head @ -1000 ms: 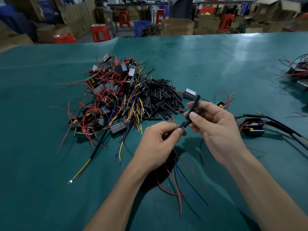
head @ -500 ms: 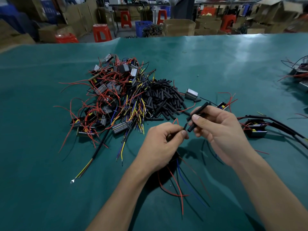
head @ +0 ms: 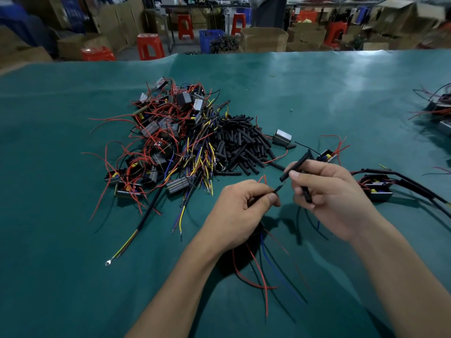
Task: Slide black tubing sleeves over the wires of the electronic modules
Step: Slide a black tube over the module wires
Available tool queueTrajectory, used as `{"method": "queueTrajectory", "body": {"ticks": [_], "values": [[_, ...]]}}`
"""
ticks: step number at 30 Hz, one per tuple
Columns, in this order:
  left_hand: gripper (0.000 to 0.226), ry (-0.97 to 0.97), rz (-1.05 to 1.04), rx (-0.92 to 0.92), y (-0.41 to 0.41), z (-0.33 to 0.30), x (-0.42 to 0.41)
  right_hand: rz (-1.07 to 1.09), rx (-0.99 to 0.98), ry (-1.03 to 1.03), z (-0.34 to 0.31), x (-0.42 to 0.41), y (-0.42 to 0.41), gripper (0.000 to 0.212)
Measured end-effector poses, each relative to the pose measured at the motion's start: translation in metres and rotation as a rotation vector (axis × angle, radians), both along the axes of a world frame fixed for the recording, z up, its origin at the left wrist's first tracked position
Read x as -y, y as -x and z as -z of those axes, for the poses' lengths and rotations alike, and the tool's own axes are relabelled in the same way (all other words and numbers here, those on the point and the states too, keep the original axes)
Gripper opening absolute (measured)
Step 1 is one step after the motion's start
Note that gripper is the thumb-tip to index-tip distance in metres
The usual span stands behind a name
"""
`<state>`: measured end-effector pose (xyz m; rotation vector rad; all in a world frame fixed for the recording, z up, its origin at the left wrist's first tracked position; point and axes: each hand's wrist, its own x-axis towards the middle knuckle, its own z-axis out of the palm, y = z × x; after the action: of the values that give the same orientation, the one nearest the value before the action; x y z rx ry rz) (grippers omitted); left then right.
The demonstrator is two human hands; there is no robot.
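Observation:
My left hand (head: 240, 215) pinches a bundle of thin wires (head: 277, 190) whose dark tip points up and right; red, blue and black wires (head: 262, 272) trail down from under that hand. My right hand (head: 329, 193) grips a black tubing sleeve (head: 296, 164) between thumb and forefinger, its lower open end a short gap from the wire tip. A second black sleeve (head: 306, 193) is tucked in the right fingers. A loose pile of black sleeves (head: 241, 145) lies behind, beside a heap of small grey modules with tangled wires (head: 168, 147).
Sleeved modules (head: 375, 186) with long black leads lie to the right on the green table (head: 61, 252). One lone module (head: 281, 136) sits behind the sleeve pile. More modules (head: 436, 111) lie at the far right edge. Boxes and red stools stand beyond the table.
The sleeve in my right hand has tilted down and to the right, and its lower end has come away from the wire tip. My left hand has kept its pinch on the wires.

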<state>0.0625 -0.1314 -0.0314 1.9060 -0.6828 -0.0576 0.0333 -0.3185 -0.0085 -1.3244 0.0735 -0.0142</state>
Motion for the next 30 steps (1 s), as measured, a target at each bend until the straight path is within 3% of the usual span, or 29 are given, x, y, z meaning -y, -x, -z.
{"method": "queueTrajectory", "body": {"ticks": [4,11,21,26,30], "values": [[0.017,0.002,0.004,-0.013,0.000,0.001,0.000,0.008,-0.011,-0.080,0.002,0.005,-0.002,0.019],[0.017,0.008,0.015,-0.021,0.001,0.001,0.000,-0.047,-0.002,-0.002,0.001,0.006,0.000,0.018],[0.018,0.011,0.007,-0.030,0.001,0.000,0.000,0.007,0.215,0.422,-0.004,0.006,0.008,0.008],[0.018,0.017,0.002,-0.024,-0.001,0.001,0.000,0.175,0.226,0.307,0.002,0.006,0.004,0.014],[0.018,0.013,0.002,-0.015,-0.001,0.001,0.000,0.094,0.208,0.275,0.004,0.003,0.004,0.004]]}}
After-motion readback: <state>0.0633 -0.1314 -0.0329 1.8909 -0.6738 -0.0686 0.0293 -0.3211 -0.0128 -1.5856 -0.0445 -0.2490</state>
